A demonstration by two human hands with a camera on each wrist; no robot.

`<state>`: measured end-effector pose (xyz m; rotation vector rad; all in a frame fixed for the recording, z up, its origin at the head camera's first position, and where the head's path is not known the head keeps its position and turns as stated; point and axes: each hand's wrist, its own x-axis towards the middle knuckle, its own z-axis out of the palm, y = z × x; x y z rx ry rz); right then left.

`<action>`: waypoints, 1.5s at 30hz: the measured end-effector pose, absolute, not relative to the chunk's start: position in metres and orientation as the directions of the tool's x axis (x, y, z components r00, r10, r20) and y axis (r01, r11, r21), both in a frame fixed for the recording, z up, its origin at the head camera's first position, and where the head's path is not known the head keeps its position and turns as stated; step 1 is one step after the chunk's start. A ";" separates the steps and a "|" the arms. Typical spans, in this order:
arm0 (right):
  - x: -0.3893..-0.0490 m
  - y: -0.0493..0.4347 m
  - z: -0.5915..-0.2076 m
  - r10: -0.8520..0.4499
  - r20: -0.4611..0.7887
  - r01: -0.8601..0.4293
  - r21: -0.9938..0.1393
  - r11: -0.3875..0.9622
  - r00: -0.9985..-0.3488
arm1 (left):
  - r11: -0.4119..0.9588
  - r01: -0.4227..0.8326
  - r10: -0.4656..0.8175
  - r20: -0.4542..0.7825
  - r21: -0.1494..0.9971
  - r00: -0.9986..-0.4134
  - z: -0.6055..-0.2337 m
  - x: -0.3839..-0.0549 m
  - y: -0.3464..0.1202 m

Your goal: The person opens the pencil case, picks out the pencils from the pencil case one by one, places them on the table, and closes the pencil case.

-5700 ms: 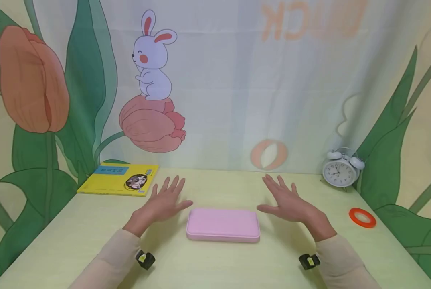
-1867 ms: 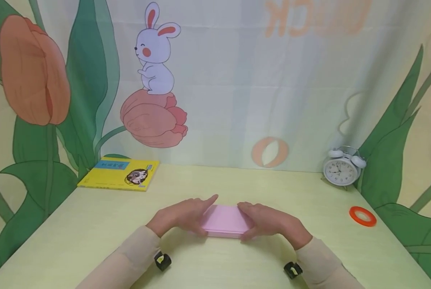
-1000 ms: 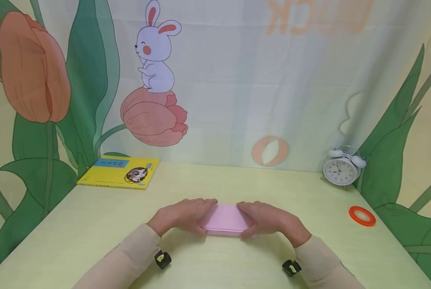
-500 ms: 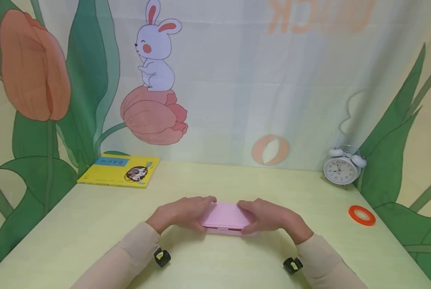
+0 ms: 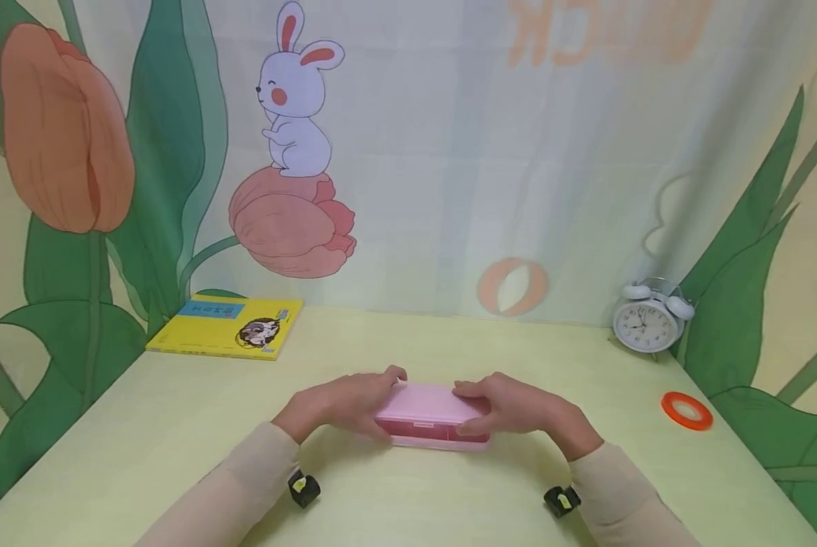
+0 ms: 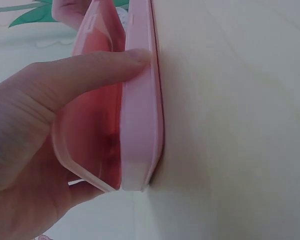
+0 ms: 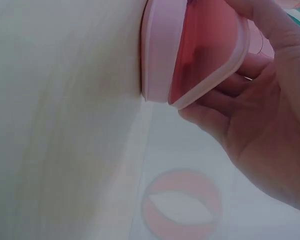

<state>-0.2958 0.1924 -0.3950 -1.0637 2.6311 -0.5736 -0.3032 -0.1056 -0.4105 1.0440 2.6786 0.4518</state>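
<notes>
A pink pencil case (image 5: 427,403) lies on the table in the head view, its hinged lid (image 7: 230,65) raised partway at the front. Through the gap the darker pink inside (image 6: 90,112) shows; its contents are hidden. My left hand (image 5: 356,403) grips the left end: in the left wrist view the thumb presses on the front wall of the base (image 6: 137,120), while the other fingers reach behind the lid. At the other end my right hand (image 5: 520,406) holds the lid, thumb at its front edge and fingers curled behind it in the right wrist view.
A yellow book (image 5: 226,327) lies at the table's back left. At the back right stands a white alarm clock (image 5: 646,323), with an orange tape roll (image 5: 686,411) nearer the right edge. A printed curtain (image 5: 422,152) hangs behind the table (image 5: 408,501).
Both hands came in from beside the closed pencil case and took hold of its ends. Over the last second its lid has risen at the front, showing the inside.
</notes>
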 end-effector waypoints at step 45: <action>-0.308 0.199 -0.391 -0.604 0.508 -0.786 -0.459 0.413 -0.614 | 0.613 0.362 0.591 -0.104 0.702 -0.800 -0.424 -0.321 -0.145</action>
